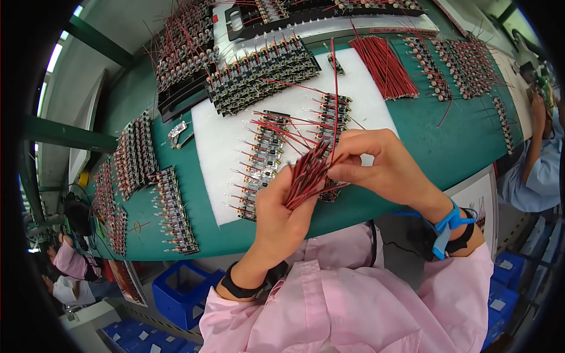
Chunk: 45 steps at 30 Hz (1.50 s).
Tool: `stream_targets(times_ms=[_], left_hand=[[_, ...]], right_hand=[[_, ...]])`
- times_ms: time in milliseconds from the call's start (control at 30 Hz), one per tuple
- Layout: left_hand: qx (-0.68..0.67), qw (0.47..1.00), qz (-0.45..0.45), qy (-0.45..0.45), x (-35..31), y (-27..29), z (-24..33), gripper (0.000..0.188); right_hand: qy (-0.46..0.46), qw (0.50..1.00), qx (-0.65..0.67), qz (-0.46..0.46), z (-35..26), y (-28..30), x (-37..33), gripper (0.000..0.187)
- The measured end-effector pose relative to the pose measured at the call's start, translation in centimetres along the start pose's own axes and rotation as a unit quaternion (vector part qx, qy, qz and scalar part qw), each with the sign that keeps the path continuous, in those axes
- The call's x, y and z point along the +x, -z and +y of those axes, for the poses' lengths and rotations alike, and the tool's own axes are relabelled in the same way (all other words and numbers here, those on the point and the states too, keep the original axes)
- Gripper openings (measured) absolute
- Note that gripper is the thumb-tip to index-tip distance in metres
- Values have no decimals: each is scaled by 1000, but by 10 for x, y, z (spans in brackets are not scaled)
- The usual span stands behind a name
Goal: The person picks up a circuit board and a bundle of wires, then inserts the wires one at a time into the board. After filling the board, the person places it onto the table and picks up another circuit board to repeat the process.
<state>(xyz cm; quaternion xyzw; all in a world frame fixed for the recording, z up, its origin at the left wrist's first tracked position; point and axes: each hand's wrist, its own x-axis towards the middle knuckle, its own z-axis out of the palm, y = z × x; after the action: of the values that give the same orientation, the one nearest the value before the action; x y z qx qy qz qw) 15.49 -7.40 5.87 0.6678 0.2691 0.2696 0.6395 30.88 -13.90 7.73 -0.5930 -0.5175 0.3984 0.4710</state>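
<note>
My left hand (281, 220) is closed around a bundle of short red wires (307, 175), whose dark ends fan out toward my other hand. The thumb and forefinger of my right hand (379, 165) are pinched together at the upper end of the bundle. One red wire (335, 88) rises from that pinch toward the far side. Beneath and beyond my hands lie two strips of small circuit boards, a left strip (268, 147) and a right strip (334, 110), on a white foam mat (220, 182). Red wires stick out from both strips. My hands partly hide the right strip's near end.
A thick stack of board strips (265, 73) sits at the mat's far edge. Loose red wires (385, 67) lie in a pile on the green table (459, 135). More board strips (173, 212) are at left and right. Blue bins (182, 291) stand below; a co-worker's sleeve (532, 182) shows at right.
</note>
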Motion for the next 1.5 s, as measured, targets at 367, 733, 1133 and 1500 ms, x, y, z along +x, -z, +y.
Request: stream_targets(times_ms=[367, 733, 1133, 1500], left_hand=[[-19, 1000, -8, 16, -1, -4, -6, 7], [55, 998, -14, -36, -3, -4, -12, 7], [243, 944, -10, -222, 4, -4, -15, 20], [187, 960, -33, -205, 4, -1, -16, 17]], right_hand=[[44, 996, 52, 57, 6, -10, -3, 10], [25, 998, -43, 24, 6, -10, -6, 7], [6, 994, -78, 82, 2, -15, -8, 10], [10, 996, -64, 56, 3, -15, -6, 9]])
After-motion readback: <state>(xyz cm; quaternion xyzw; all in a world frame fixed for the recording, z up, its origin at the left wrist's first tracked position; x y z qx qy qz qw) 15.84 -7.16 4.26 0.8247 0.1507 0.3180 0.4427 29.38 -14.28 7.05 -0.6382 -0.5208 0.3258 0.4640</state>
